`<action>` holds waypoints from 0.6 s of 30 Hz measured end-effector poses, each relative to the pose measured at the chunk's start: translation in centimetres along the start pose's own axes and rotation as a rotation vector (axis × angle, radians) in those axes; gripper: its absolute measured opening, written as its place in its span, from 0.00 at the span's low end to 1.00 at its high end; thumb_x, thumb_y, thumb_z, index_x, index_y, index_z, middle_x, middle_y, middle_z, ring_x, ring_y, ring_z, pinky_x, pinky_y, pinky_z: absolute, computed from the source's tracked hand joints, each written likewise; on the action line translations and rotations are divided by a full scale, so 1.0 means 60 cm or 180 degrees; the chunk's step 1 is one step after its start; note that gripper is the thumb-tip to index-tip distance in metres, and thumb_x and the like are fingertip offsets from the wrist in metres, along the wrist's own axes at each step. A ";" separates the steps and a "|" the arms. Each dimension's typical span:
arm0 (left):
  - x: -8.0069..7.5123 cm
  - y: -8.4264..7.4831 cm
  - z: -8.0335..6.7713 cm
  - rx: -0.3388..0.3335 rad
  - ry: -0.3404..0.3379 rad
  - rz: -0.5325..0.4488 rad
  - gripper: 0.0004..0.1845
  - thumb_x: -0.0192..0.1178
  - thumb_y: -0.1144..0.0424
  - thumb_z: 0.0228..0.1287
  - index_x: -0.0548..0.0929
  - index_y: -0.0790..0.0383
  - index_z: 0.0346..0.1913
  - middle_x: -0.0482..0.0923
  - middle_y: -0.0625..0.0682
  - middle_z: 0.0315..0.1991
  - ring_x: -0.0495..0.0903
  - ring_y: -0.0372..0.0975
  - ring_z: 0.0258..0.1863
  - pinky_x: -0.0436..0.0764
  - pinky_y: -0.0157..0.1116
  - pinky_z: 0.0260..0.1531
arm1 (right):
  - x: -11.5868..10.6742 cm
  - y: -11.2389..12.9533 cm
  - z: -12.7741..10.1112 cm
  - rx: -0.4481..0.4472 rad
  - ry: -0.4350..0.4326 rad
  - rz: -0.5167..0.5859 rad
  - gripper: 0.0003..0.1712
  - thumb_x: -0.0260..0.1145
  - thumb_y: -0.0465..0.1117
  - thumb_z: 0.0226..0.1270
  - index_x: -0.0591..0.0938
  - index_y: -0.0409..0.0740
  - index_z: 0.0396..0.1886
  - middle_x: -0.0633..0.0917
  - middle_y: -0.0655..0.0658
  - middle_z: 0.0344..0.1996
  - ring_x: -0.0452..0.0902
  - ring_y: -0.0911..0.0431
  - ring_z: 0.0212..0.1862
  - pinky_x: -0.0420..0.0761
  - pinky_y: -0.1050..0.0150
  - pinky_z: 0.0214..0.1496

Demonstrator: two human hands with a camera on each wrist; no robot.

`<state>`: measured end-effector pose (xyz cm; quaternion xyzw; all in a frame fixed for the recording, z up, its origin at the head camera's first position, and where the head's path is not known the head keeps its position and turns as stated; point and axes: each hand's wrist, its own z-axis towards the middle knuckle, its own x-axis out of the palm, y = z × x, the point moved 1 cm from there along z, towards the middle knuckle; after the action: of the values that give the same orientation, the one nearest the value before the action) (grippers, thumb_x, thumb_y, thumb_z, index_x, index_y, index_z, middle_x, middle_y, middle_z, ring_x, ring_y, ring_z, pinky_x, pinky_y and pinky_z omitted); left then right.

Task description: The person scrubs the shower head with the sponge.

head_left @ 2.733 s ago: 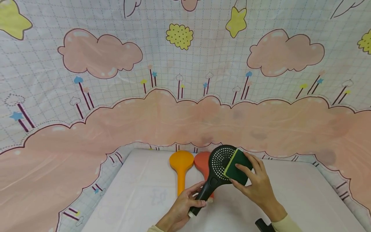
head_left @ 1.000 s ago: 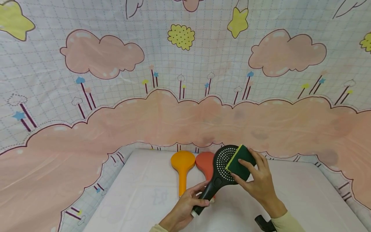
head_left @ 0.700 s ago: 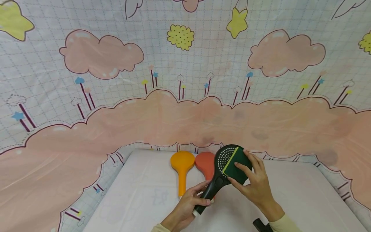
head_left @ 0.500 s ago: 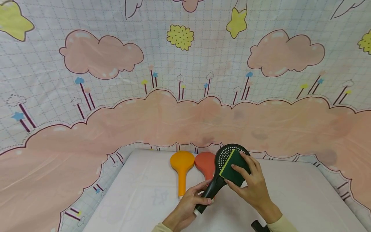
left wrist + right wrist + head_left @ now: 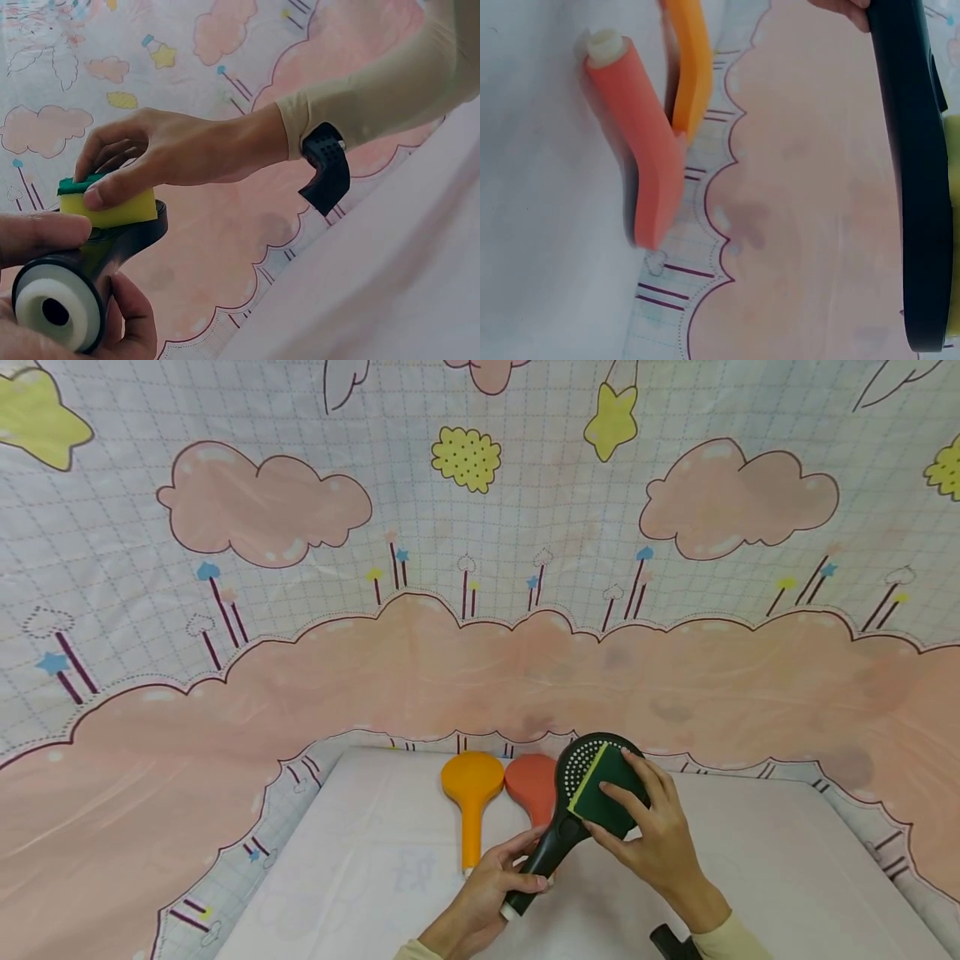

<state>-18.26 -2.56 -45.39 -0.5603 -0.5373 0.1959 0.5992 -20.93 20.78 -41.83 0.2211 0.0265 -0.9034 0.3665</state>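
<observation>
Lately, the sponge (image 5: 606, 789) has been drawn down the black shower head (image 5: 577, 793), probably mid-scrub.
Its handle is gripped by the left hand (image 5: 487, 893); the sponge is pinched by the right hand (image 5: 652, 843).

Sponge (image 5: 607, 789) on shower head (image 5: 573, 802)

sponge (image 5: 606, 791) now sits lower on the black shower head (image 5: 573, 806), nearer its neck | right hand (image 5: 648, 835) shifts with it toward the handle | shower head face shows more holes at its top edge
</observation>
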 end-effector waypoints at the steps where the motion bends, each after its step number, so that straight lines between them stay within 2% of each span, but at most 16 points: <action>1: -0.001 0.000 0.000 -0.0003 0.0002 0.0001 0.34 0.58 0.80 0.59 0.73 0.54 0.69 0.69 0.56 0.55 0.80 0.44 0.50 0.79 0.42 0.59 | 0.000 -0.001 0.001 -0.0003 -0.0020 0.0006 0.33 0.59 0.70 0.62 0.86 0.47 0.44 0.76 0.32 0.62 0.69 0.38 0.60 0.54 0.79 0.72; 9: -0.003 0.003 -0.005 0.0001 0.0069 0.0001 0.35 0.59 0.79 0.58 0.72 0.56 0.69 0.70 0.56 0.56 0.78 0.44 0.52 0.77 0.41 0.61 | -0.001 -0.013 0.007 0.0063 -0.0042 -0.0018 0.34 0.59 0.71 0.62 0.86 0.46 0.44 0.76 0.32 0.62 0.69 0.38 0.60 0.54 0.80 0.71; 18: -0.003 0.006 -0.004 -0.0020 0.0053 -0.0020 0.35 0.58 0.80 0.58 0.72 0.56 0.69 0.70 0.55 0.56 0.76 0.44 0.53 0.78 0.40 0.59 | -0.003 -0.017 0.005 0.0390 0.0142 -0.0103 0.37 0.58 0.74 0.59 0.86 0.46 0.44 0.74 0.34 0.65 0.67 0.39 0.63 0.53 0.83 0.67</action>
<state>-17.99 -2.69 -45.75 -0.5621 -0.5347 0.1876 0.6025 -21.65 21.56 -41.59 0.2628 -0.0172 -0.9039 0.3370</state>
